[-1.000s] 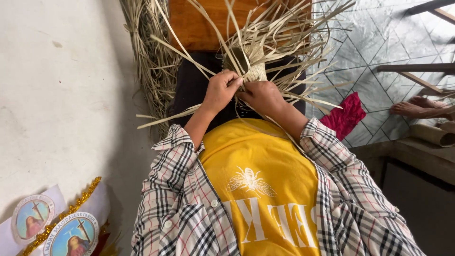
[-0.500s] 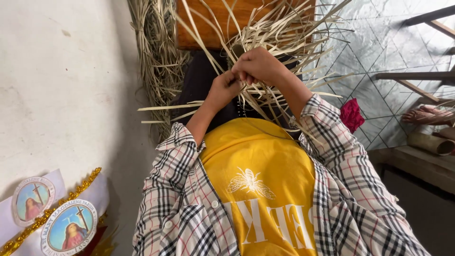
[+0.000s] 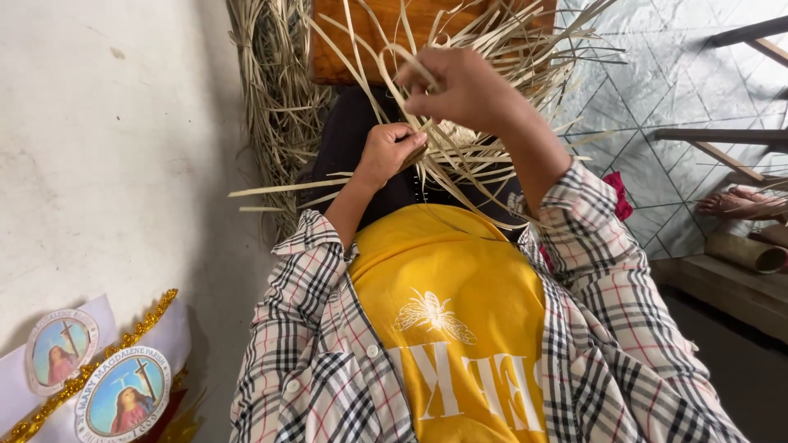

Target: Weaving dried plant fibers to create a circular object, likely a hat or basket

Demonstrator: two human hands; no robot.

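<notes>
Yellow T-shirt with pale insect print and white lettering, open plaid overshirt, checked cuffs, dark trousers

Head camera looks steeply down, close, over chest and hands [image 3: 427, 115].

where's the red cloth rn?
Head view, right of centre: the red cloth lies on the tiled floor, peeking out beside the right forearm's plaid sleeve, below the straw strips.

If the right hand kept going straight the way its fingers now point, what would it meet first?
The right hand points left and slightly down; it would probably meet the loose pale strips fanning out there first, then the wooden board, though depth is unclear.
</notes>
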